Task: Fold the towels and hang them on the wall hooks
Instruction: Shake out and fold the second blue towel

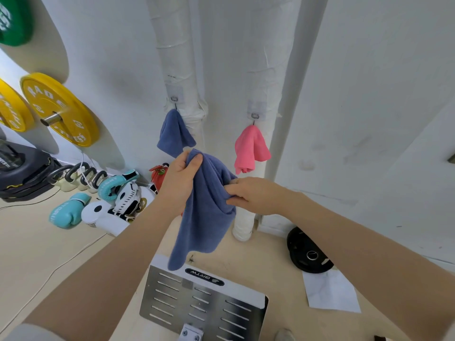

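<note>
Both hands grasp the blue towel (204, 205), frame centre: left hand (181, 179) bunches the top, right hand (253, 195) pinches an edge. Risk: fold slumping, uneven hold.

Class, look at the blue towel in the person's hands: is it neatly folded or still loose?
Loose. The held blue towel hangs bunched and draped from the left hand and right hand, with no flat folds.

White walls (369, 70), wrapped pipes (177, 57), pale beige floor (37, 242).
</note>
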A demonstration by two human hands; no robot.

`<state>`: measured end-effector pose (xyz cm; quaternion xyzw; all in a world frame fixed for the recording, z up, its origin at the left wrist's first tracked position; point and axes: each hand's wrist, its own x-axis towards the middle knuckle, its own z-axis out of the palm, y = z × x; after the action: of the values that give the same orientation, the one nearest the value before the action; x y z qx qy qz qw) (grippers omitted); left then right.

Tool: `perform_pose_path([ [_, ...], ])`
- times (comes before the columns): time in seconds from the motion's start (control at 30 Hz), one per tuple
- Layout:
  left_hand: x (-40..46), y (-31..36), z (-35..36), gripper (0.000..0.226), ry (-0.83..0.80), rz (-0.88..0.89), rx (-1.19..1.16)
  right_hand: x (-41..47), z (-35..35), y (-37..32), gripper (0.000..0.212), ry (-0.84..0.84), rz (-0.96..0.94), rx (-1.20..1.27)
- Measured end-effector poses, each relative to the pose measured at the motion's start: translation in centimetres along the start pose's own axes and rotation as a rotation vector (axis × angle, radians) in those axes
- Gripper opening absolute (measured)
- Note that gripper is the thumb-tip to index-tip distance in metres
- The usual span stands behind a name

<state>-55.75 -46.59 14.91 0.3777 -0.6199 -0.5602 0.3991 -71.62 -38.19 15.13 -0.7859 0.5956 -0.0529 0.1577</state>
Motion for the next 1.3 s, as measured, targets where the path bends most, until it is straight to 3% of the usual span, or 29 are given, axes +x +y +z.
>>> perform_pose_path([
  [0.1,0.1,-0.5,-0.9,0.02,0.11,-0.025,0.076,-0.8,-1.0,0.5,0.015,0.102,0.009,0.018],
  [0.2,-0.1,-0.7,-1.0,0.021,0.141,-0.056,0.109,-1.5,-2.7,0.9,0.007,0.284,0.095,0.3],
  [0.27,-0.3,-0.4,-0.2,0.021,0.121,-0.058,0.107,-1.5,-3.3,1.1,0.014,0.363,0.19,0.442],
  [0.33,-0.6,0.2,0.8,0.021,0.089,-0.044,0.09,-1.2,-3.6,1.3,0.036,0.331,0.328,0.498],
  [0.43,-0.9,0.7,1.7,0.019,0.051,0.007,0.11,-1.2,-3.7,1.6,0.044,0.204,0.415,0.37],
  [0.57,-1.4,1.1,2.1,0.015,-0.015,0.082,0.225,-2.0,-3.9,1.8,0.02,0.018,0.373,0.194],
  [0.67,-2.0,1.5,2.7,0.021,-0.092,0.157,0.298,-1.8,-3.2,1.2,0.031,-0.095,0.379,-0.223],
  [0.77,-2.4,1.2,2.8,0.013,-0.078,0.126,0.236,-1.9,-2.8,-0.3,0.035,-0.033,0.343,-0.551],
  [0.83,-2.5,0.8,2.5,0.012,-0.008,0.094,0.204,-2.1,-2.4,0.1,0.033,0.126,0.185,-0.648],
  [0.93,-2.6,0.0,1.7,0.014,0.051,0.033,0.189,-3.2,-2.3,0.7,0.011,0.397,0.151,-0.457],
  [1.03,-2.7,-0.9,1.3,0.015,0.036,-0.049,0.18,-4.3,-2.4,0.4,0.022,0.295,0.253,-0.159],
  [1.2,-3.3,-1.3,1.6,0.02,0.027,-0.134,0.002,-4.9,-2.6,0.6,0.027,0.441,0.154,0.055],
  [1.3,-3.6,-0.7,2.1,0.021,0.01,-0.069,-0.035,-4.9,-2.6,1.1,0.038,0.46,0.132,0.163],
])
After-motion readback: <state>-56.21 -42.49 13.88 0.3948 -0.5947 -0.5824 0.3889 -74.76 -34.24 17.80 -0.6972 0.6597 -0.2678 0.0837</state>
